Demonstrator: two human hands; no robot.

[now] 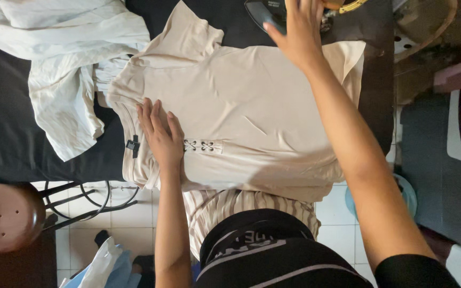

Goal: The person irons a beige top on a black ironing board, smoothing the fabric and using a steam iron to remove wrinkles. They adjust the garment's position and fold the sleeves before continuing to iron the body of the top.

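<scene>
Beige top (pixel 252 122) spread flat on dark board (pixel 6 138), mostly smooth, faint creases remaining. Left hand (pixel 158 133) flat, fingers extended, pressing neckline beside lacing. Right hand (pixel 297 32) reaching iron (pixel 265 10) beyond fingertips; grip unclear. White garment (pixel 65 64) crumpled left, apparently unpressed.

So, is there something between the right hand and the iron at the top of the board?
Nothing visible. The right hand already lies over the dark iron, while the left hand presses flat on the beige shirt.
</scene>
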